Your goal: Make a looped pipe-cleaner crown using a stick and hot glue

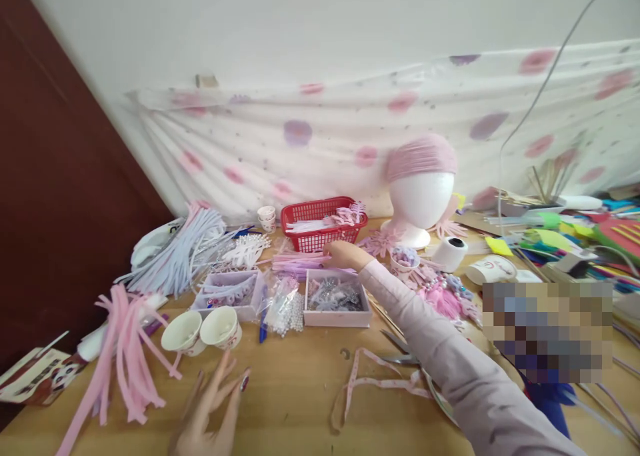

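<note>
My left hand (213,409) is low over the near part of the table, fingers apart, with nothing seen in it. Just beyond it stand two white paper cups (221,328). My right hand (346,255) reaches far forward, its bent fingers at the end of a bundle of pink and purple pipe cleaners (295,264). The fingertips are mostly hidden, so I cannot tell whether they grip any. Right behind that hand sits a red plastic basket (300,213) with pale stems and pink pieces. In front is a white box (337,319) of small metallic and clear parts.
Pink fuzzy strips (127,356) and pale blue ones (180,249) lie at left. A white foam head (423,199) in a pink wrap stands behind my right arm. Scissors (400,349) and a pink measuring tape (353,376) lie under the forearm. A thread spool (450,253) is at right.
</note>
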Demonstrator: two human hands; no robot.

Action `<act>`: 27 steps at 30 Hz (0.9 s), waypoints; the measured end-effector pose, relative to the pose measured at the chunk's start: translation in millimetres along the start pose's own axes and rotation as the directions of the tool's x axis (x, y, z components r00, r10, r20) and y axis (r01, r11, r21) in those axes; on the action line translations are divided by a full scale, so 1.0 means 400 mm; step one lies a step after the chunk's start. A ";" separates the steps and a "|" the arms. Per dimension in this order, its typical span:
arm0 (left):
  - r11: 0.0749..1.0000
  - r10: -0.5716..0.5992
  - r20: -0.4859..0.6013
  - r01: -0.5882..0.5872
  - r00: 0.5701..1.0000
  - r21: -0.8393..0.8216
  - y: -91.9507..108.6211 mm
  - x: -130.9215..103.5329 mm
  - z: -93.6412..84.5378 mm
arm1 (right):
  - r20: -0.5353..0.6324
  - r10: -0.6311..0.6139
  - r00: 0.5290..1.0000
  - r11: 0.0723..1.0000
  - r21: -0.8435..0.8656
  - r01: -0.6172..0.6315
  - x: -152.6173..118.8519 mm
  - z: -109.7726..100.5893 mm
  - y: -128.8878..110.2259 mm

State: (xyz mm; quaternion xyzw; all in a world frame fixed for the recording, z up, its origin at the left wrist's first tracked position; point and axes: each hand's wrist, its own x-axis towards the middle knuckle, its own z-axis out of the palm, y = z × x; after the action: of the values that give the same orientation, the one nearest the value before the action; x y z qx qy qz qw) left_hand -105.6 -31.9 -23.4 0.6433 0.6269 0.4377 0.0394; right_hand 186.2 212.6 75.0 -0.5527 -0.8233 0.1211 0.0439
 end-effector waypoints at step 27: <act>0.976 0.201 -0.021 -0.202 0.979 -0.085 0.040 0.052 0.063 | -0.321 -0.230 0.919 0.968 0.017 0.249 -0.034 -0.114 -0.034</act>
State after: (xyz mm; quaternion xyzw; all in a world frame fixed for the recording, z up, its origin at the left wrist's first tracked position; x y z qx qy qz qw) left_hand -81.3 -5.2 -18.3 0.6984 0.5393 0.4702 0.0187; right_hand 188.6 201.9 123.1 -0.4586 -0.8632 0.0482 0.2055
